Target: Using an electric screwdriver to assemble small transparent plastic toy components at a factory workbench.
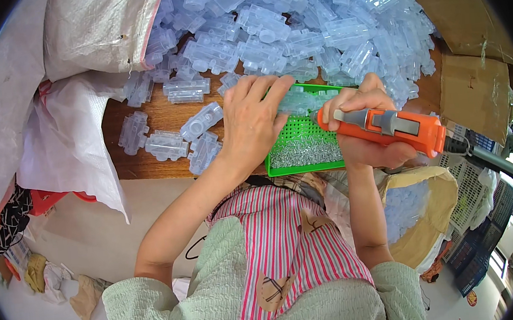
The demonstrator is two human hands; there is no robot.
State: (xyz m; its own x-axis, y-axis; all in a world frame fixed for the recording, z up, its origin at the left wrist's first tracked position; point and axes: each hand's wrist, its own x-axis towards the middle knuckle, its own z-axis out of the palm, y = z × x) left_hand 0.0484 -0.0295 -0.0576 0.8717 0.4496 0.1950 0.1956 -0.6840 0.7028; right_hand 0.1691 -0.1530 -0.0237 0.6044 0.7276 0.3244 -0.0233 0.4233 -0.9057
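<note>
Possibly, expect a slip of the driver (392, 128) off the casing (301, 102) if tilted on approach or braced too loosely at one end, with scratched plastic or a jabbed left thumb as a result. Expect also scattered screws (305, 152) if knocked against the tray (305, 169), or a pull off line from the cable (498, 164). For the casing's position, see above the tray's far part, just short of the pile (317, 18). In the left hand (251, 114), held at its left end between narrowly parted thumb and fingers. In the right hand (365, 126), closely wrapped around the driver, nose toward the casing; contact there impossible to tell.
</note>
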